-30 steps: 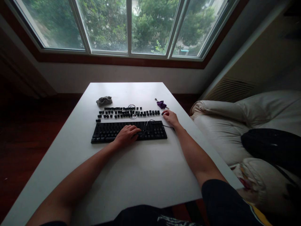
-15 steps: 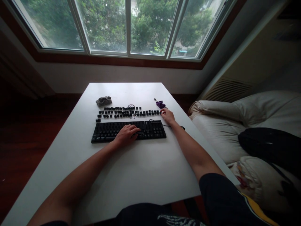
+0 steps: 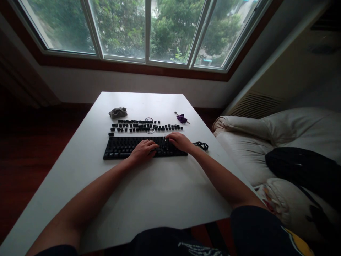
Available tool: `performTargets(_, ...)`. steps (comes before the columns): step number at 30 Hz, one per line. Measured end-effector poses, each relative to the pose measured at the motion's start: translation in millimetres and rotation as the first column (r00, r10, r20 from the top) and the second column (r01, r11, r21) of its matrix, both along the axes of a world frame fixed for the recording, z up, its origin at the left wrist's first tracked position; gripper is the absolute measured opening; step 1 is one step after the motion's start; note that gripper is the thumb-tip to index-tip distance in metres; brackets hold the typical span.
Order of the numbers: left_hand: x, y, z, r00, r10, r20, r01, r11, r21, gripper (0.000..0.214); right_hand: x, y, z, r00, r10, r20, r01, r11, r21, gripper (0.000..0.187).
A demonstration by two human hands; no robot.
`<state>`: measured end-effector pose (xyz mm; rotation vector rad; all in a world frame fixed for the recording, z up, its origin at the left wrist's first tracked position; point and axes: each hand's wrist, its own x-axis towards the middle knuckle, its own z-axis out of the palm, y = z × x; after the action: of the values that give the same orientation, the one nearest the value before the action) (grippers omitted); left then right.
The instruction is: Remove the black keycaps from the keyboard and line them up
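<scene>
A black keyboard (image 3: pixel 118 147) lies across the white table in front of me. My left hand (image 3: pixel 144 149) rests over its middle, fingers closed on what looks like a wire keycap puller (image 3: pixel 163 142), its thin shiny wires pointing away from me. Over the keyboard's right part, my right hand (image 3: pixel 181 142) has its fingers bent together at the far end of those wires. Whatever its fingertips pinch is too small to make out. Several loose black keycaps (image 3: pixel 170 127) stand in rows just beyond the keyboard.
A grey crumpled cloth (image 3: pixel 118 112) lies at the back left of the table (image 3: pixel 149 192). Toward the back right are a purple cloth (image 3: pixel 181 118) and a thin stick. A coiled black cable (image 3: pixel 201 145) sits right of the keyboard. A pale sofa (image 3: pixel 245 142) flanks the table.
My right hand has moved left and nearer from the right end of the keycap rows to the wires over the keyboard. A keycap remains at that row end. My left hand stays put.
</scene>
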<state>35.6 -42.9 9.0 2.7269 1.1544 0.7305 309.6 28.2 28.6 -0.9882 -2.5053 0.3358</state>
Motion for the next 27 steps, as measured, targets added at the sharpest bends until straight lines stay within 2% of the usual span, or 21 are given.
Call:
performTargets(4,-0.3,-0.3,-1.4,1.000,0.008,-0.008,-0.008,1.000,0.011,0.030,-25.2,-18.6,6.0,0.980,0.067,0.185,-0.073,0.997,0.024,0.037)
performTargets(9,-1.2,-2.1,0.5,1.000,0.016,-0.012,-0.016,1.000,0.022,0.030,-33.9,-16.3,10.0,0.961,0.063,0.269,-0.094,0.990,0.103,0.022)
performTargets(13,-2.0,-2.4,1.1,1.000,0.009,-0.007,-0.009,1.000,0.022,0.030,-22.0,-15.7,16.8,0.992,0.009,0.122,-0.028,0.988,0.155,0.019)
performTargets(15,-2.3,-2.4,1.1,1.000,0.002,-0.002,-0.002,1.000,0.019,0.030,-9.9,-17.9,21.8,0.997,-0.074,-0.017,0.075,0.985,0.158,0.018)
performTargets(18,-2.5,-2.9,1.2,1.000,-0.001,0.003,0.001,1.000,0.013,0.029,14.2,-22.6,31.1,0.952,-0.238,-0.193,0.268,0.952,0.149,0.017)
performTargets(20,-2.5,-3.6,1.3,1.000,-0.003,0.007,0.003,1.000,0.011,0.028,31.9,-26.1,35.9,0.917,-0.298,-0.265,0.325,0.944,0.063,0.017)
performTargets(22,-2.4,-4.1,1.4,1.000,-0.003,0.013,0.003,1.000,0.012,0.028,48.4,-30.1,36.0,0.876,-0.362,-0.320,0.337,0.932,-0.130,0.022)
performTargets(23,-2.3,-4.4,1.3,1.000,0.000,0.016,0.000,1.000,0.014,0.028,55.5,-32.3,33.6,0.847,-0.409,-0.341,0.341,0.908,-0.242,0.027)
performTargets(25,-2.1,-4.6,1.1,1.000,0.003,0.019,-0.003,1.000,0.017,0.028,67.1,-36.5,23.9,0.763,-0.505,-0.403,0.333,0.842,-0.424,0.037)
performTargets(27,-1.9,-4.4,0.7,1.000,0.001,0.019,-0.002,1.000,0.016,0.029,75.0,-40.1,10.1,0.626,-0.584,-0.518,0.315,0.796,-0.517,0.038)
